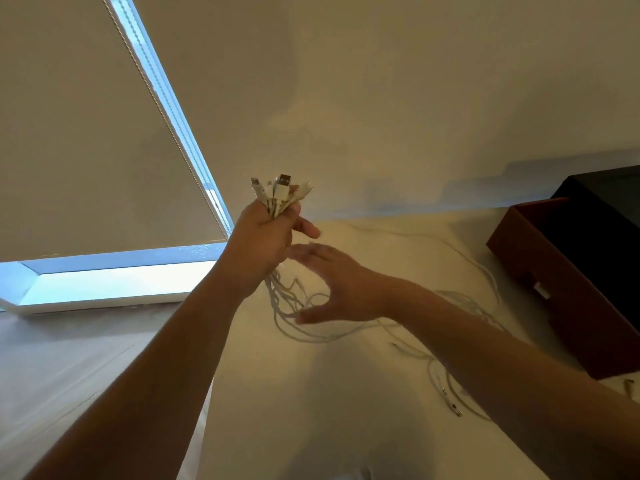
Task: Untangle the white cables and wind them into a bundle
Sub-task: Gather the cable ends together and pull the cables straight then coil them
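Pale bedsheet [311, 410] fills my view, with one brown box [554, 289] at its right edge. My left hand [263, 240] clenches the white cables [276, 299] just under four plugs [284, 184]. My right hand [343, 285] is spread, holding nothing. The strands trail down to the sheet and look limp and light, so I'd grip just below the fist.

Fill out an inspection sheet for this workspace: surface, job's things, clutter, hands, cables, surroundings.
Surface: cream cloth, smooth.
Job's things: white cables, their connector ends bunched and pointing up.
Clutter: brown box at the right edge, dark box behind it.
Hands: left hand grips the cables below the connectors; right hand open, blurred, by the hanging strands, contact unclear.
Cables: loose tangled loops trail across the cloth, not yet wound; loose plugs lie near the right forearm.
Surroundings: roller blind, window, plain wall.
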A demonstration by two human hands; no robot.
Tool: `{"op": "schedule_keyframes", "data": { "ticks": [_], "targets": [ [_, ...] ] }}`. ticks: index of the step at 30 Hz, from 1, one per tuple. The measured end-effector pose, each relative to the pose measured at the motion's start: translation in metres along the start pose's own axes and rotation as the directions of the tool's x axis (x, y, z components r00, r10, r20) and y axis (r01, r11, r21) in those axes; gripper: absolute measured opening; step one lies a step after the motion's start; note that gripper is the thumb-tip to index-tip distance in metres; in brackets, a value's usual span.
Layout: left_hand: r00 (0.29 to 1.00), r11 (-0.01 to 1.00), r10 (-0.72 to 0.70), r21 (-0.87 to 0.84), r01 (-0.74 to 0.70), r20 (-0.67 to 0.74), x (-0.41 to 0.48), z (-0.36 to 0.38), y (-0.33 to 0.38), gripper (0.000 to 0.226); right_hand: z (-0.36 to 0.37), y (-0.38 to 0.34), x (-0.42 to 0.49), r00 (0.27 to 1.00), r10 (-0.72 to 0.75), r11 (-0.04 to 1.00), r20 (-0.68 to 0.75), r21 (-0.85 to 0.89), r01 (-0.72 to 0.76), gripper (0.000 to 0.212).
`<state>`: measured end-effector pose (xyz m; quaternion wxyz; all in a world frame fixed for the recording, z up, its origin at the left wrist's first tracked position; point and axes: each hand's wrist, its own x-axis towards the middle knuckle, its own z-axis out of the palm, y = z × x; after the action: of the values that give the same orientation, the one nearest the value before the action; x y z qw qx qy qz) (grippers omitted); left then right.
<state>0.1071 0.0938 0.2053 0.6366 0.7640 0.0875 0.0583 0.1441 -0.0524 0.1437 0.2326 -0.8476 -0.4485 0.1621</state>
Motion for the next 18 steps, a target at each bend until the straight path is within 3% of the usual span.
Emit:
{"op": "schedule_keyframes", "data": {
  "ticks": [2, 5, 8, 13, 18],
  "targets": [
    [1.0, 0.999, -0.003, -0.044, 0.004, 0.012, -0.004, 0.006, 0.004, 0.022, 0.01, -0.017, 0.004, 1.0, 0.002, 0.99, -0.025, 0.144, 0.002, 0.079],
    [1.0, 0.983, 0.027, -0.179, -0.026, 0.001, -0.005, 0.011, 0.011, 0.022, 0.024, -0.027, 0.007, 0.993, 0.069, 0.951, -0.092, 0.308, -0.038, 0.023],
    [0.996, 0.945, 0.026, -0.323, -0.052, -0.087, 0.0, -0.003, 0.018, 0.022, 0.035, -0.014, -0.001, 0.984, 0.112, 0.956, -0.141, 0.287, -0.068, 0.024],
    [0.978, 0.915, -0.073, -0.403, -0.012, -0.195, 0.0, -0.031, 0.016, 0.021, 0.031, 0.021, -0.031, 0.98, 0.128, 0.992, -0.151, 0.003, -0.129, 0.018],
    [0.974, 0.874, -0.198, -0.469, 0.126, -0.109, 0.003, -0.059, 0.001, 0.011, 0.009, 0.067, -0.068, 0.936, 0.262, 0.947, -0.236, -0.123, -0.296, 0.022]
  ]
}}
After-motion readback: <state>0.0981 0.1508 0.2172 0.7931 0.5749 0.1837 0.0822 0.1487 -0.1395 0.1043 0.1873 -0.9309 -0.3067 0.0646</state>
